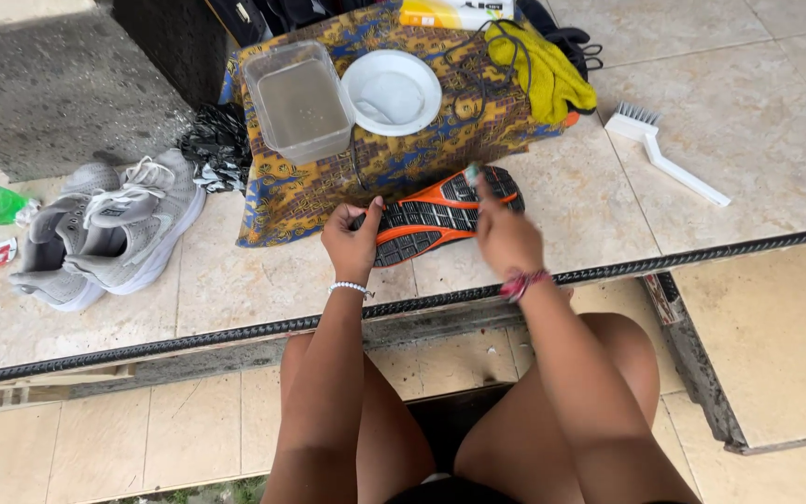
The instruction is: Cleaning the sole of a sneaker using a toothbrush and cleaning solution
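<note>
Orange-and-black running shoe (436, 217) is laid sole-up on the tiled tabletop (748, 140), against the edge of a patterned cloth (328, 182). Its heel end is gripped by the closed fingers of the left hand (354, 241). A small brush-like tool is pinched in the right hand (506, 233) over the sole. Grey sneakers (109, 229) are set well apart to the left.

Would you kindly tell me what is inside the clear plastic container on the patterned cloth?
The clear plastic container holds murky water, nearly to the rim. Nothing floats on top; whether anything lies at the bottom cannot be seen through the cloudiness.
</note>
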